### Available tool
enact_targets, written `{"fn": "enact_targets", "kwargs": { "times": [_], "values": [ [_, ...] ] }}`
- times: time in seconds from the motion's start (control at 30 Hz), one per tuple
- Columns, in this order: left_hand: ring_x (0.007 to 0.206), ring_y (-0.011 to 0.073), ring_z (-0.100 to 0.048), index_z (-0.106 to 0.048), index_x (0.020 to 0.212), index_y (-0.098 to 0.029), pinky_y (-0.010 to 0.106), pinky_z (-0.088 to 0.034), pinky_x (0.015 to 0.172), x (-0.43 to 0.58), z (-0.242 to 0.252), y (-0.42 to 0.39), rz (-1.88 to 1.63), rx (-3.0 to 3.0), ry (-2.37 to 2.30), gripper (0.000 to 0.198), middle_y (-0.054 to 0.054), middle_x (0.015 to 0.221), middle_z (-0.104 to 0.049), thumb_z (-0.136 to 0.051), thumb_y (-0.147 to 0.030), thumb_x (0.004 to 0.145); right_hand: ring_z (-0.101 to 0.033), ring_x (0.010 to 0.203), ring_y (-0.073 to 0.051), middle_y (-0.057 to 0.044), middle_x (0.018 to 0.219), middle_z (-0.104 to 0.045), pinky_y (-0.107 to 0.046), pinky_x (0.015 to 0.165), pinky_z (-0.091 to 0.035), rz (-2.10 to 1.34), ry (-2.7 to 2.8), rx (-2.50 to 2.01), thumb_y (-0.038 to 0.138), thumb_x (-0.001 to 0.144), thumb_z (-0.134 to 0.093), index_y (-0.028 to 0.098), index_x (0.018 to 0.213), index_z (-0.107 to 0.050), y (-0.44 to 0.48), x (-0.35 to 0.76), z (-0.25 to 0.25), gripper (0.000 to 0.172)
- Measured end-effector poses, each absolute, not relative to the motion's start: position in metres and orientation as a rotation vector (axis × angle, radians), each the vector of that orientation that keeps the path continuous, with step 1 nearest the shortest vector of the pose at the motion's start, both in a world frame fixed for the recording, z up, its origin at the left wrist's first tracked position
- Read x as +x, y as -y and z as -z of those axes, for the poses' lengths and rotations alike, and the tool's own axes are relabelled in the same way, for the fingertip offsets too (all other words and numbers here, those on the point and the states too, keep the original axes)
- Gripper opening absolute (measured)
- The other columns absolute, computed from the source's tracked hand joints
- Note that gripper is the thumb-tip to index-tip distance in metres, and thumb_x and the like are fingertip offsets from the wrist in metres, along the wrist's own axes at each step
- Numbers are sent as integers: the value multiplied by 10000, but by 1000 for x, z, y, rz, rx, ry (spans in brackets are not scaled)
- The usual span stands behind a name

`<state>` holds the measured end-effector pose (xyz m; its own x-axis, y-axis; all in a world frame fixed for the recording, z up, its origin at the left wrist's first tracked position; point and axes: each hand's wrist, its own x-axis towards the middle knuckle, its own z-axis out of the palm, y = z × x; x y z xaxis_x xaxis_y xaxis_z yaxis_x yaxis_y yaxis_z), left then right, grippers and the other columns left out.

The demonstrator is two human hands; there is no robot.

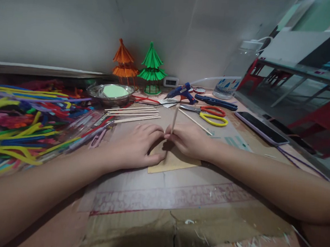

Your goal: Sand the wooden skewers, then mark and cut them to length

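A thin wooden stick (pixel 174 119) stands nearly upright on a small square of brown cardboard (pixel 176 161) in front of me. My right hand (pixel 190 140) pinches the stick near its lower part, fingers closed round it. My left hand (pixel 136 146) lies on the cardboard's left side with fingers curled, its fingertips meeting the right hand at the stick's base. Several more wooden sticks (pixel 131 114) lie in a row just beyond my left hand.
A heap of coloured pipe cleaners (pixel 24 124) fills the left. Behind are a metal bowl (pixel 110 93), orange (pixel 125 64) and green (pixel 152 67) paper trees, a blue glue gun (pixel 181 92), scissors (pixel 211 115), a cutter (pixel 216 103) and a phone (pixel 260 127).
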<state>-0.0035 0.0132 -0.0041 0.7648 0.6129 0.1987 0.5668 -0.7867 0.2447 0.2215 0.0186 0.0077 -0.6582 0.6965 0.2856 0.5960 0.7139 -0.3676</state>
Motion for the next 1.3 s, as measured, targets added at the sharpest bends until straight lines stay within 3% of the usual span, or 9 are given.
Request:
{"fn": "enact_targets", "kwargs": {
  "times": [0.1, 0.23, 0.4, 0.7, 1.03, 1.3],
  "values": [
    [1280, 352, -523, -586, 1287, -165, 537, -423, 1093, -2, 4, -12, -384, 2800, -954, 491, 149, 1338, -598, -616, -485, 915, -682, 758, -188, -54, 800, -746, -289, 721, -471, -479, 2418, -989, 280, 1023, -466, 185, 955, -632, -15, 221, -5, 203],
    [1245, 335, -534, -612, 1189, -176, 516, -436, 1082, -2, 5, -13, -390, 2796, -959, 408, 130, 1267, -618, -599, -486, 925, -655, 713, -163, -32, 771, -723, -271, 706, -462, -604, 2447, -807, 330, 1040, -458, 200, 912, -608, -12, 216, -3, 237],
    [1336, 359, -491, -584, 1321, -146, 537, -392, 1144, -1, 3, -13, -329, 2806, -996, 536, 166, 1406, -572, -607, -500, 920, -622, 691, -170, -17, 726, -690, -273, 669, -412, -428, 2380, -1017, 261, 1000, -477, 202, 928, -598, -29, 221, -3, 153],
    [1300, 345, -521, -624, 1291, -141, 519, -426, 1113, -2, 3, -9, -343, 2781, -1038, 540, 150, 1353, -606, -605, -531, 917, -532, 593, -165, -7, 641, -601, -278, 584, -354, -207, 2121, -1063, 448, 968, -513, 204, 837, -578, -53, 248, 2, 284],
    [1330, 354, -504, -602, 1357, -147, 561, -399, 1129, -1, 1, -10, -296, 2821, -998, 601, 135, 1410, -620, -577, -580, 940, -637, 705, -182, -41, 753, -716, -274, 666, -410, -375, 2299, -1051, 359, 952, -565, 195, 855, -644, -53, 241, 8, 206],
    [1346, 367, -483, -587, 1410, -162, 573, -387, 1140, 1, 0, -11, -257, 2845, -1017, 636, 138, 1451, -595, -563, -592, 942, -561, 646, -156, -15, 678, -653, -263, 622, -346, -273, 2304, -1119, 347, 969, -571, 192, 816, -644, -56, 239, 7, 230]
  ]
}}
